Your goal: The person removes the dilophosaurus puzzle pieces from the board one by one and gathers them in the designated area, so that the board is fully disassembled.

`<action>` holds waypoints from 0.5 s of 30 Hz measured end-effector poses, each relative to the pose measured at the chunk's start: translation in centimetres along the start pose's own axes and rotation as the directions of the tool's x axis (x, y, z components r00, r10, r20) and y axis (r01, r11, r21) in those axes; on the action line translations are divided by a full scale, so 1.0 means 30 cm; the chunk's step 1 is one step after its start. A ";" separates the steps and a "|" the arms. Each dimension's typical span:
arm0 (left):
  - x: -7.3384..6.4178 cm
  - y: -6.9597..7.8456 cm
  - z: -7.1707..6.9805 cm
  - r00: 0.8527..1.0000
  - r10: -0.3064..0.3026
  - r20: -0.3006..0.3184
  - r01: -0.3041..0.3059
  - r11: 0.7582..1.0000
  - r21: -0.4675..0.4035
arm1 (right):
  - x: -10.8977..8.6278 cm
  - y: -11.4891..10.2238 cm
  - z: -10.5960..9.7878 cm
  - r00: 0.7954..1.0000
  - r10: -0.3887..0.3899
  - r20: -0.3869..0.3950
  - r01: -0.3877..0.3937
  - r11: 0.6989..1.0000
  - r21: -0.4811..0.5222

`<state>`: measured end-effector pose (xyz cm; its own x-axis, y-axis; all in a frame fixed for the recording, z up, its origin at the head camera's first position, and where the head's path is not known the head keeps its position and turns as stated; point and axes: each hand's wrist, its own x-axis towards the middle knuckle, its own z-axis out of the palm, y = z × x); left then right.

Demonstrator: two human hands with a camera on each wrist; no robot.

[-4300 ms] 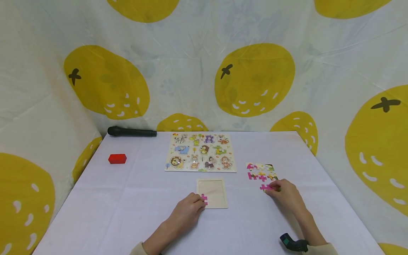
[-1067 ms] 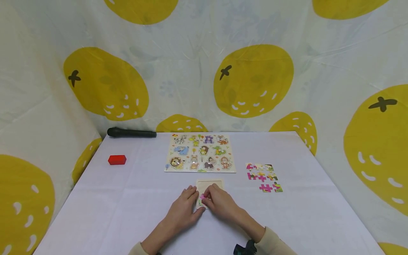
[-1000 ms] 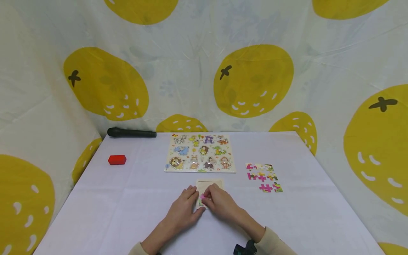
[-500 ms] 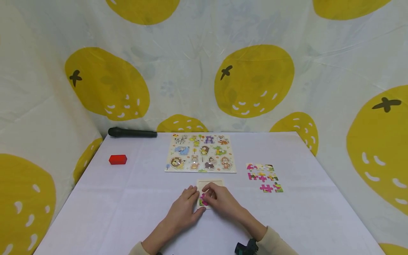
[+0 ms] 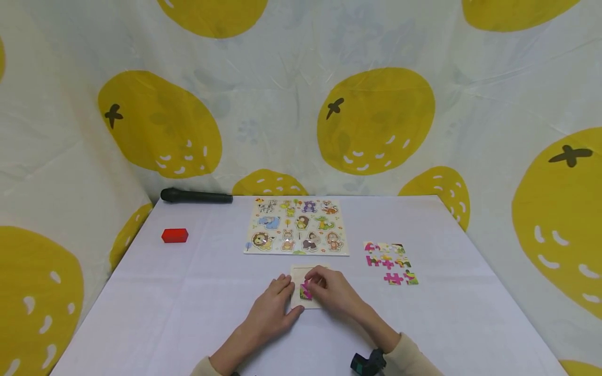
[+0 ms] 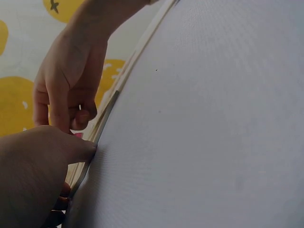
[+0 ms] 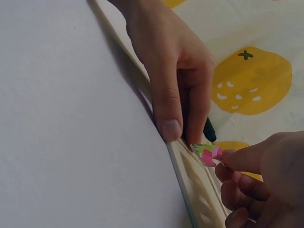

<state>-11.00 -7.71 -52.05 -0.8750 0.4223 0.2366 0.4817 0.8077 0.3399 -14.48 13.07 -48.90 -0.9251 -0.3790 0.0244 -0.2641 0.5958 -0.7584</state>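
In the head view a small square wooden puzzle tray (image 5: 296,303) lies in front of the person. The left hand (image 5: 270,309) rests along its left side and near corner, fingers and thumb fairly straight against the edges. Over the tray, the right hand (image 5: 336,292) pinches a pink and green jigsaw piece (image 5: 305,291) between thumb and index finger. The right wrist view shows this piece (image 7: 209,154) tilted just above the tray rim, close to the left fingertips. In the left wrist view, the left thumb presses the tray's edge (image 6: 88,164); the piece is mostly hidden there.
Several loose jigsaw pieces (image 5: 388,262) lie in rows to the right. Behind the tray is a larger animal puzzle board (image 5: 296,227). A red block (image 5: 175,235) and a black microphone (image 5: 196,196) stand at the back left. Patterned cloth (image 5: 277,104) surrounds the table.
About four seconds ago the left hand held a pink piece and the right was at the loose pieces. The right hand then came to the tray; its piece has lately shifted slightly rightward.
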 end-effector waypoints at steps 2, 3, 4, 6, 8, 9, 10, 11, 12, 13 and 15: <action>0.001 0.000 0.000 1.000 -0.001 0.002 0.001 1.000 0.003 | -0.002 0.002 -0.010 1.000 0.007 -0.014 -0.007 1.000 0.004; 0.001 0.000 0.001 1.000 -0.002 0.003 0.002 1.000 0.004 | -0.002 0.003 -0.016 1.000 0.009 -0.022 -0.009 1.000 0.005; 0.001 0.000 0.001 1.000 -0.003 0.003 0.002 1.000 0.005 | -0.002 0.004 -0.021 1.000 0.011 -0.029 -0.010 1.000 0.007; 0.002 0.000 0.002 1.000 -0.002 0.002 0.002 1.000 0.007 | -0.004 0.009 -0.034 0.999 0.008 -0.045 -0.008 1.000 0.010; 0.001 0.000 0.004 1.000 0.003 -0.007 -0.003 1.000 0.009 | -0.006 0.013 -0.048 0.998 0.003 -0.058 -0.003 1.000 0.010; 0.000 0.001 0.005 1.000 0.006 -0.013 -0.006 1.000 0.010 | -0.007 0.017 -0.055 0.998 0.005 -0.064 -0.005 1.000 0.007; 0.000 0.000 0.006 1.000 0.009 -0.020 -0.009 1.000 0.011 | -0.008 0.021 -0.062 0.998 0.002 -0.070 -0.001 1.000 0.002; -0.001 0.000 0.007 1.000 0.012 -0.027 -0.012 1.000 0.012 | -0.010 0.025 -0.069 0.997 0.001 -0.074 -0.001 1.000 -0.001; -0.001 0.000 0.008 0.999 0.015 -0.034 -0.014 1.000 0.014 | -0.012 0.029 -0.077 0.997 0.006 -0.078 -0.006 1.000 -0.004; -0.002 0.000 0.008 0.999 0.016 -0.039 -0.015 1.000 0.014 | -0.014 0.033 -0.085 0.996 0.011 -0.083 -0.012 1.000 -0.009; -0.003 0.000 0.007 0.999 0.017 -0.043 -0.016 1.000 0.017 | -0.019 0.041 -0.100 0.995 0.030 -0.092 -0.031 0.999 -0.013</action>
<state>-10.95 -7.66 -52.26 -0.8639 0.4179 0.2811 0.4950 0.8075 0.3207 -15.09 16.15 -47.91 -0.9539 -0.2939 0.0616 -0.2384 0.6163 -0.7506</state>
